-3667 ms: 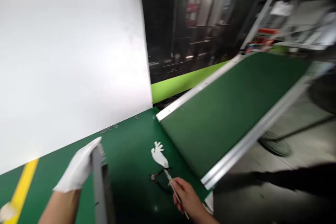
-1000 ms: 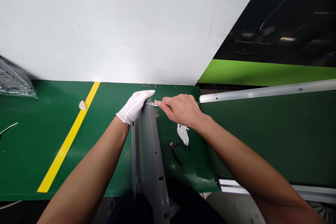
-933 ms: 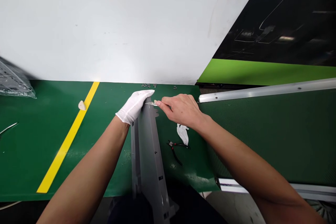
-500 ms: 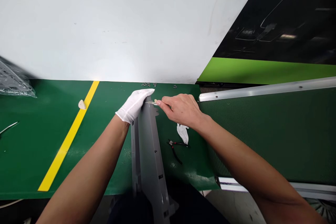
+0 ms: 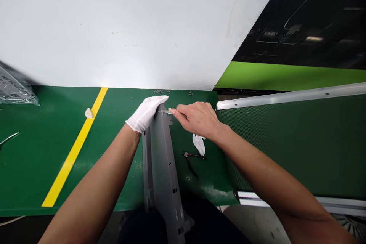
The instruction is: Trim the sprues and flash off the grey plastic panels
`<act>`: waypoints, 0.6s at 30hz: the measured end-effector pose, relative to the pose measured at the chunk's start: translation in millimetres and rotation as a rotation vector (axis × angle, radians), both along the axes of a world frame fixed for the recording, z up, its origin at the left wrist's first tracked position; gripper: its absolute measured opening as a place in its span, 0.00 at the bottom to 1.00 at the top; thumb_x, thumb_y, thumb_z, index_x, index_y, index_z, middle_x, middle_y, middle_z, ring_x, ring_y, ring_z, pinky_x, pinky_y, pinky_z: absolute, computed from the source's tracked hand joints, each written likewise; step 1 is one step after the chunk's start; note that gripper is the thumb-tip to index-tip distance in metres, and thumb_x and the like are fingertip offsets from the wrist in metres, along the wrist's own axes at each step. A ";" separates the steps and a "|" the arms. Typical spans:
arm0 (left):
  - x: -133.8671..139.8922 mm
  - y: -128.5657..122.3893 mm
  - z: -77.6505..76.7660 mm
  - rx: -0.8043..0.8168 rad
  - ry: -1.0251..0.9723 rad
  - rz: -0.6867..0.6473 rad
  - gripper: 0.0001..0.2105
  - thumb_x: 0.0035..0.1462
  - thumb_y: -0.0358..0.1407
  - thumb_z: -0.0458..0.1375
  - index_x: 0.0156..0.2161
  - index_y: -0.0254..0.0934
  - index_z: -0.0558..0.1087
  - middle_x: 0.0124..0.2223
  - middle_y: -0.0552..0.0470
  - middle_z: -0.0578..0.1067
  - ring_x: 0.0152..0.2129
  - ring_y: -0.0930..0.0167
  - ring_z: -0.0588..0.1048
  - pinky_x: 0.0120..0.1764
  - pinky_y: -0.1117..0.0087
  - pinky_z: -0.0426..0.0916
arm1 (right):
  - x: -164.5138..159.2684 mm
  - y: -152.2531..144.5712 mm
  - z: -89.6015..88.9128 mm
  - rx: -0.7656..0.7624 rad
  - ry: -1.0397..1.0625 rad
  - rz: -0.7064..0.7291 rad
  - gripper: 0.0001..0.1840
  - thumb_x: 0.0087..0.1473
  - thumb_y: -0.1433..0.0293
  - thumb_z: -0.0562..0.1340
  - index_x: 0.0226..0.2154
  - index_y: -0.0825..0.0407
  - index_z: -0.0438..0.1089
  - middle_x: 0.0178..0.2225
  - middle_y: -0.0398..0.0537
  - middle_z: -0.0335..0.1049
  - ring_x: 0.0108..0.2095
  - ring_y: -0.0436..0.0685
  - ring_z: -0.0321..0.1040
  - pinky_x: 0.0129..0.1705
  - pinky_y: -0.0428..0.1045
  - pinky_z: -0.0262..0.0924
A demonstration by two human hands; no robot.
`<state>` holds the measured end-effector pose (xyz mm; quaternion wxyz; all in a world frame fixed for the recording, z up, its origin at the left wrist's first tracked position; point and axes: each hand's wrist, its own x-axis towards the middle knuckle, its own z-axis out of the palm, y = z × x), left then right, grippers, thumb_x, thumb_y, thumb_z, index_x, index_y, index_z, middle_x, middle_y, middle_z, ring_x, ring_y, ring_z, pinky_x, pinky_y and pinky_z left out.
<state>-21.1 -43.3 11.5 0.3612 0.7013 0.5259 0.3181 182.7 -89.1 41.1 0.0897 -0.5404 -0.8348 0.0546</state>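
Observation:
A long grey plastic part stands on edge, running from my lap to the middle of the green mat. My left hand, in a white glove, is closed around its far end. From the right, my bare right hand pinches a thin knife between thumb and fingers. Its blade lies across the top edge of the part, close to the gloved fingers. Most of the knife's handle is hidden inside my fist. To the right of the part lie red-and-black side cutters and a crumpled white glove.
Small grey scraps lie along the foot of a white panel. A beige lump touches the yellow tape. Plastic-wrapped parts sit at far left. A ribbed green conveyor belt with a metal rail is at right.

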 end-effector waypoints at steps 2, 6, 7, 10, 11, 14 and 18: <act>0.0 -0.2 1.0 -0.010 -0.006 0.011 0.17 0.64 0.43 0.54 0.47 0.36 0.80 0.52 0.45 0.82 0.57 0.60 0.76 0.66 0.56 0.66 | 0.3 -0.7 0.1 -0.005 -0.001 0.002 0.34 0.72 0.49 0.42 0.30 0.48 0.71 0.22 0.43 0.68 0.23 0.52 0.55 0.31 0.52 0.32; -0.1 -0.5 3.0 -0.006 0.002 0.009 0.15 0.63 0.42 0.56 0.46 0.38 0.81 0.51 0.46 0.83 0.56 0.60 0.76 0.64 0.55 0.68 | 0.4 -3.0 0.6 -0.017 -0.013 0.004 0.34 0.72 0.49 0.41 0.30 0.48 0.71 0.22 0.43 0.68 0.23 0.52 0.56 0.31 0.52 0.32; -0.2 -0.6 3.3 0.000 0.005 0.004 0.15 0.63 0.42 0.56 0.46 0.38 0.81 0.51 0.47 0.83 0.56 0.60 0.76 0.64 0.55 0.68 | 0.3 -3.9 0.8 -0.019 -0.014 0.005 0.34 0.72 0.49 0.41 0.30 0.48 0.71 0.22 0.43 0.68 0.23 0.52 0.57 0.31 0.52 0.32; -0.5 -0.3 3.0 0.007 -0.001 -0.002 0.16 0.63 0.41 0.55 0.48 0.38 0.81 0.54 0.46 0.82 0.57 0.60 0.76 0.65 0.57 0.68 | 0.0 -6.6 1.6 -0.037 -0.024 0.001 0.35 0.72 0.49 0.40 0.30 0.48 0.71 0.24 0.44 0.70 0.24 0.52 0.59 0.31 0.52 0.32; -0.4 0.0 2.5 0.001 -0.009 0.000 0.16 0.63 0.41 0.55 0.48 0.37 0.81 0.56 0.46 0.81 0.58 0.60 0.76 0.65 0.58 0.68 | 0.0 -7.4 1.9 -0.045 -0.030 -0.002 0.35 0.72 0.49 0.40 0.31 0.48 0.71 0.24 0.44 0.71 0.25 0.52 0.60 0.32 0.52 0.32; 0.2 1.6 0.8 -0.037 -0.039 0.016 0.19 0.64 0.42 0.54 0.51 0.34 0.80 0.57 0.43 0.81 0.58 0.61 0.76 0.66 0.59 0.66 | 0.1 -8.7 2.3 -0.057 -0.041 -0.009 0.34 0.72 0.49 0.40 0.31 0.48 0.72 0.25 0.45 0.73 0.25 0.52 0.61 0.32 0.53 0.32; 1.1 2.7 -0.4 -0.046 -0.059 0.010 0.20 0.63 0.43 0.55 0.51 0.33 0.80 0.57 0.44 0.80 0.58 0.61 0.75 0.67 0.59 0.64 | 1.1 -8.0 1.1 -0.032 -0.035 0.000 0.34 0.72 0.49 0.40 0.30 0.48 0.71 0.24 0.44 0.71 0.24 0.52 0.59 0.32 0.53 0.31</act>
